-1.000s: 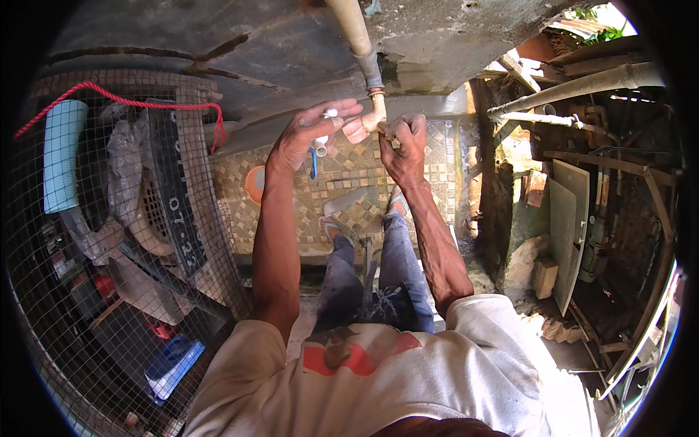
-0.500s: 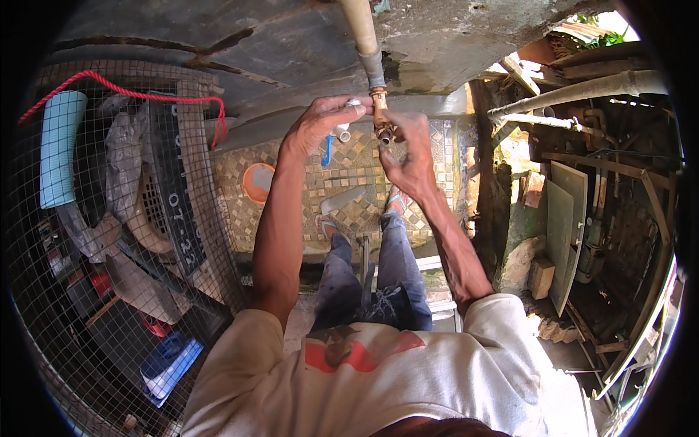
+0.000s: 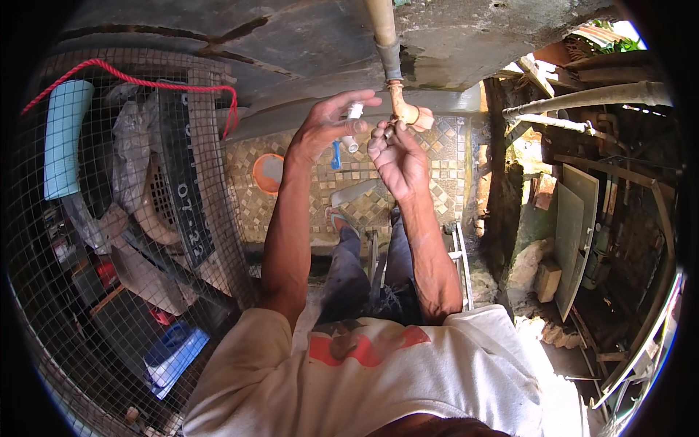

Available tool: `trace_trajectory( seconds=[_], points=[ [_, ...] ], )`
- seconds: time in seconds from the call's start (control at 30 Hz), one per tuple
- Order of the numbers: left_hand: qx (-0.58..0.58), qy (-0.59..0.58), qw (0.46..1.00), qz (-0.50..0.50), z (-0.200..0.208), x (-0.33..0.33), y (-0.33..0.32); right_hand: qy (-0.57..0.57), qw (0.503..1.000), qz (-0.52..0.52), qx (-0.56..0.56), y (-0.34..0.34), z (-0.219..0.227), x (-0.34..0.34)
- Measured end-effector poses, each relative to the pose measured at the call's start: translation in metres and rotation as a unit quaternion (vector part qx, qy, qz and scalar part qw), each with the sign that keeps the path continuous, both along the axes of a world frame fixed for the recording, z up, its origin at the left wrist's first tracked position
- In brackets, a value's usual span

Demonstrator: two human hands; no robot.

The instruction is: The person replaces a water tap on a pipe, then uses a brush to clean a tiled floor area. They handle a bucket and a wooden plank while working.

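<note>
A beige pipe (image 3: 380,25) comes down from a dark concrete slab and ends in a tan elbow fitting (image 3: 405,113). My left hand (image 3: 324,131) is raised beside it and holds a small white tube-like piece (image 3: 352,125); something blue (image 3: 336,154) hangs below that hand. My right hand (image 3: 393,153) is just under the fitting, fingers curled at its lower end, pinching something too small to make out. My legs in jeans stand on a metal ladder (image 3: 457,255) below.
A wire mesh fence (image 3: 211,189) runs along the left, with a red rope (image 3: 145,84), a light blue roll (image 3: 64,138) and stored clutter behind it. A mosaic tiled floor (image 3: 444,182) with an orange bowl (image 3: 268,172) lies below. Grey pipes (image 3: 582,98) and boards crowd the right.
The view has shifted, so the pipe and fitting sit closer to centre. My right hand has dropped slightly below the fitting; my left hand still holds the white piece.
</note>
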State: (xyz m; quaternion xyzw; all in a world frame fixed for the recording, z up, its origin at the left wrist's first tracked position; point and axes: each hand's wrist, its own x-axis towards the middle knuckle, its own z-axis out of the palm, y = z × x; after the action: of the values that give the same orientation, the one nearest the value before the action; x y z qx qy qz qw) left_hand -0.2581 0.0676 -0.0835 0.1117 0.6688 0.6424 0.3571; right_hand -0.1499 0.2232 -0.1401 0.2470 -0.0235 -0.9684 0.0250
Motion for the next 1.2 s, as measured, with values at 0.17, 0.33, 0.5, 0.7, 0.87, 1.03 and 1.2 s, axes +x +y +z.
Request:
trace_trajectory(
  seconds=[0.17,0.33,0.5,0.7,0.87,1.03,1.2],
  points=[
    [0.010,-0.029,0.999,0.027,-0.009,-0.003,-0.005,-0.073,0.896,-0.068,0.432,-0.015,-0.011,-0.004],
    [0.054,-0.079,0.995,0.041,-0.010,-0.004,0.002,0.015,0.564,-0.154,0.812,0.006,-0.033,-0.007],
    [0.014,-0.034,0.999,0.011,-0.011,-0.012,0.001,0.148,0.412,-0.093,0.894,0.050,-0.015,-0.011],
    [-0.016,-0.054,0.998,0.017,-0.010,-0.006,-0.012,0.272,0.217,0.046,0.936,0.053,0.009,-0.019],
    [-0.021,-0.040,0.999,0.000,-0.008,-0.007,0.005,0.288,0.234,0.069,0.926,0.063,0.018,-0.020],
    [-0.057,-0.036,0.996,-0.051,-0.008,-0.013,0.013,0.097,0.648,0.023,0.755,0.044,0.027,0.015],
    [-0.035,-0.050,0.998,-0.016,-0.012,-0.006,0.016,-0.003,0.987,0.163,0.013,0.035,0.017,0.021]
  ],
)
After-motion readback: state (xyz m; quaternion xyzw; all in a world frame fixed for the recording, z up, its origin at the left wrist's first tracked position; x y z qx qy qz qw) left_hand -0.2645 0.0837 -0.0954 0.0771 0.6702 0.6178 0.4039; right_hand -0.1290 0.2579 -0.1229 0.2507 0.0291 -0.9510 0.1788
